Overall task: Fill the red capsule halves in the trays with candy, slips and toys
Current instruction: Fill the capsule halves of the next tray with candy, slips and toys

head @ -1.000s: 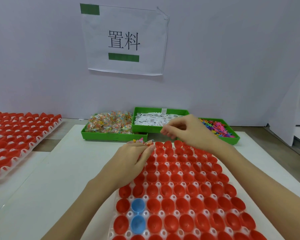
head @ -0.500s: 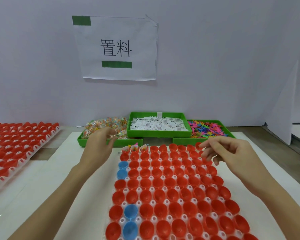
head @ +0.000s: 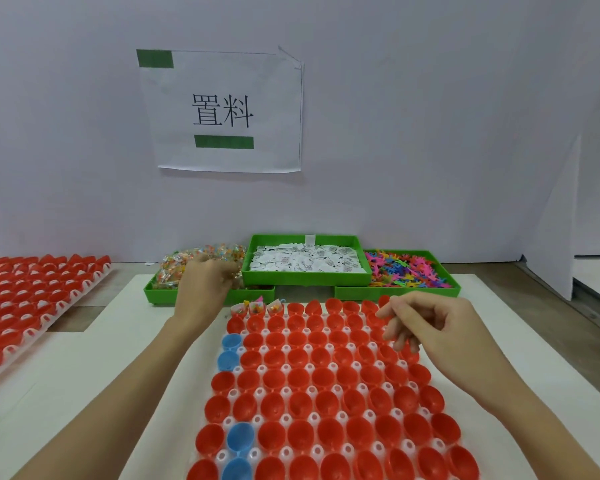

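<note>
Barely begun: three cups (head: pixel 257 308) filled at 11 o'clock, remainder empty; left hand (head: pixel 201 289) digging candy (head: pixel 201 259), grip unclear.

free: white board (head: pixel 94 368) left of capsule tray (head: pixel 312 417) | blocked: green bins (head: pixel 305 281) (far edge)

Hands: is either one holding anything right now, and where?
Right hand holds nothing visible, fingers loosely curled. Left hand reaches into the candy tray; any grip is hidden.
</note>
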A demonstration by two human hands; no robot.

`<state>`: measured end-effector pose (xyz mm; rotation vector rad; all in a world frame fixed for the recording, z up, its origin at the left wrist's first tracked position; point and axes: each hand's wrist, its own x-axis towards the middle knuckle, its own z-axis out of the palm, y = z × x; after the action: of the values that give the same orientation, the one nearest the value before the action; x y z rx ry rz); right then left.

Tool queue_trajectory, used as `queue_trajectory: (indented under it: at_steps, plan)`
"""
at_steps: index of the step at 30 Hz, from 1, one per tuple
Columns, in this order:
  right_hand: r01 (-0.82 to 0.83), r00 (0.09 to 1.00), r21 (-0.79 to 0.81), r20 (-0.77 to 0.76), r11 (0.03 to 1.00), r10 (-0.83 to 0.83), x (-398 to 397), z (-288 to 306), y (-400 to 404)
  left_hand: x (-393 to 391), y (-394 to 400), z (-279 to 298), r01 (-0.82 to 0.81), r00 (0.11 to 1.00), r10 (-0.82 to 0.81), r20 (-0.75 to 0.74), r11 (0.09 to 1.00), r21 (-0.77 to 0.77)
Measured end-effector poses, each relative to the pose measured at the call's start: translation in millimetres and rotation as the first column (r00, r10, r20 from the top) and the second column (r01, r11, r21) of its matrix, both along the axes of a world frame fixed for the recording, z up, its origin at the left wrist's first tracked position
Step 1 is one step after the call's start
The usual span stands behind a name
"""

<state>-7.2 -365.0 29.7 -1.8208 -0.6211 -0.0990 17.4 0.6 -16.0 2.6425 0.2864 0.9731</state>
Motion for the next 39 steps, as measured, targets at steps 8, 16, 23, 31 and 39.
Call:
queue_trajectory:
  at_steps: [8, 16, 23, 31, 39]
  plan:
    - [-0.009, 0.999, -0.034, 0.051, 0.999, 0.011, -4.0, 2.5, 0.3, -50.4, -16.3, 14.3, 0.114, 0.979, -0.017, 0.205, 0.874, -0.473]
    - [-0.044, 0.998, -0.070, 0.048, 0.997, 0.047, -6.2, -0.4, 3.9, -110.0, -71.7, 23.8, 0.354, 0.934, -0.256, 0.248, 0.577, -0.736]
    - [0.061, 0.996, -0.174, 0.076, 0.983, -0.049, -0.5, -8.6, 9.1, -118.2, -73.8, 21.2, 0.382, 0.902, -0.373, 0.217, 0.454, -0.805]
    - [0.176, 0.962, -0.450, 0.269, 0.876, -0.055, 63.3, -3.4, 65.2, -117.5, -72.1, 20.0, 0.401, 0.885, -0.400, 0.239, 0.393, -0.827]
    - [0.217, 0.973, -0.672, 0.204, 0.708, -0.105, 140.0, 4.4, 120.1, -114.0, -68.9, 11.6, 0.407, 0.883, -0.409, 0.229, 0.426, -0.808]
